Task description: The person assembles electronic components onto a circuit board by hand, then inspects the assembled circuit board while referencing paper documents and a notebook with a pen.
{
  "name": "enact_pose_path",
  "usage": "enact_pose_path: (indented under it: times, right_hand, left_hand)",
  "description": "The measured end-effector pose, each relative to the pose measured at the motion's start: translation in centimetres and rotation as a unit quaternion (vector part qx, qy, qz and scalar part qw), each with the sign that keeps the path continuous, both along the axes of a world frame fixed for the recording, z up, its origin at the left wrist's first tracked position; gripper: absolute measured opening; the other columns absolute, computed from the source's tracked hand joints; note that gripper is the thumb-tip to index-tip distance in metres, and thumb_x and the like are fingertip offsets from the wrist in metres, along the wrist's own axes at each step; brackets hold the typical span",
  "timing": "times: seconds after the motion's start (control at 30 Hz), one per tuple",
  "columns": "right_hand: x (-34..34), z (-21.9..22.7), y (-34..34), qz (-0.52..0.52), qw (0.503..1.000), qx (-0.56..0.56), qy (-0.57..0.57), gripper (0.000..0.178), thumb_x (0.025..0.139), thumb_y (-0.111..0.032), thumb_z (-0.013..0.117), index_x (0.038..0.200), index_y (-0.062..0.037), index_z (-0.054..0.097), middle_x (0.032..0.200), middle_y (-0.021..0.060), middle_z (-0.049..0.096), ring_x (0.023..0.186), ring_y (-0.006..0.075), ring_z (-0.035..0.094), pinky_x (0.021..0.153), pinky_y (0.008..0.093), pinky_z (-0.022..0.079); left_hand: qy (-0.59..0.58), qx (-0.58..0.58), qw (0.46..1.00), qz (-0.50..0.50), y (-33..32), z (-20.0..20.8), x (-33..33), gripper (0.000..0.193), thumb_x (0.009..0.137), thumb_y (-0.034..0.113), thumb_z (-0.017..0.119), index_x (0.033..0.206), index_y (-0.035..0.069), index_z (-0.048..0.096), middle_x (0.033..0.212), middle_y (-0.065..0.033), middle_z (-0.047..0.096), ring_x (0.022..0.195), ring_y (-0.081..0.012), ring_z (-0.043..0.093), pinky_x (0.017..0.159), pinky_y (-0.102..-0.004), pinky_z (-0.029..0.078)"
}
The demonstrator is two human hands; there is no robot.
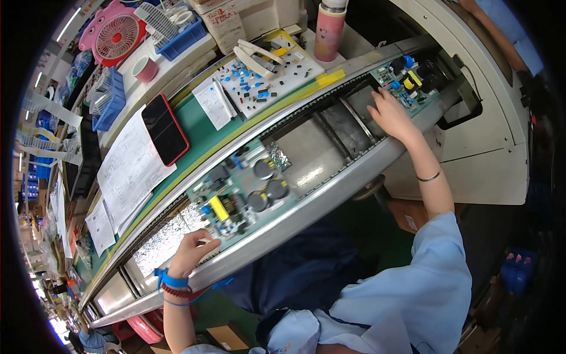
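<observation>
Touching the near circuit board (240,194) at its corner, the left hand (191,252) is curled, grip indeterminable; the right hand (393,116), fingers parted, is beside the far circuit board (411,88).

Pale green nearer circuit board (240,189) with yellow block (219,207) and dark grey capacitors (276,189), red-edged black phone (165,128)

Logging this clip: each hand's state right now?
Left hand: fingers curled at the left circuit board; grip unclear.
Right hand: partly open beside the right circuit board; contact unclear.
</observation>
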State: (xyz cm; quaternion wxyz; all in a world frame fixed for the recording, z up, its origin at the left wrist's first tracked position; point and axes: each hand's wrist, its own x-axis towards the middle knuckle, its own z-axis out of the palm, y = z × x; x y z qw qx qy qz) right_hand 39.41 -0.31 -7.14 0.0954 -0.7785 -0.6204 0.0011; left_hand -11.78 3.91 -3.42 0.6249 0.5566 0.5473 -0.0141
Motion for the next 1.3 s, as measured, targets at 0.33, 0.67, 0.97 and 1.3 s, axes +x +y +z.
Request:
enact_pose_path:
  times: [0.33,0.67,0.97,1.3]
  right_hand:
    - [5.7,-1.0,0.3,-0.044,0.998,0.015,-0.031,0.037,0.084,-0.021,0.05,0.107,0.0078,0.051,0.114,0.0242,0.05,0.108,0.0358,0.048,0.091,0.0388,0.039]
    - [18.9,-3.8,1.0,-0.098,0.994,-0.033,-0.042,0.046,0.088,-0.033,0.045,0.114,0.0045,0.049,0.118,0.0225,0.049,0.114,0.0343,0.044,0.095,0.0373,0.035]
    - [13.5,0.1,6.1,-0.033,0.993,0.11,-0.009,0.025,0.088,-0.015,0.047,0.107,-0.0004,0.055,0.105,0.0164,0.059,0.099,0.0297,0.055,0.084,0.0329,0.043]
    - [-27.6,7.5,13.1,0.442,0.858,0.057,0.256,0.02,0.084,-0.009,0.049,0.1,-0.0018,0.057,0.091,0.0112,0.057,0.086,0.023,0.056,0.078,0.0296,0.043]
  left_hand:
    - [0.041,0.005,0.998,0.037,-0.4,0.7,-10.5,0.014,0.077,0.013,0.067,0.074,0.005,0.055,0.073,0.0043,0.053,0.073,-0.0035,0.046,0.067,-0.0198,0.039]
    - [0.078,0.031,0.991,0.108,-1.9,1.1,-19.5,0.012,0.078,0.011,0.066,0.079,0.003,0.058,0.078,0.0023,0.056,0.075,-0.0052,0.05,0.067,-0.0206,0.041]
    - [0.118,0.253,0.942,0.187,-2.1,0.8,-23.1,0.019,0.081,0.014,0.062,0.093,-0.001,0.062,0.086,-0.0037,0.062,0.08,-0.0085,0.055,0.072,-0.0202,0.043]
    - [-0.067,0.658,0.586,0.468,6.6,0.1,-15.9,0.015,0.088,0.012,0.052,0.096,0.001,0.058,0.093,-0.0043,0.061,0.078,-0.0084,0.053,0.069,-0.0206,0.042]
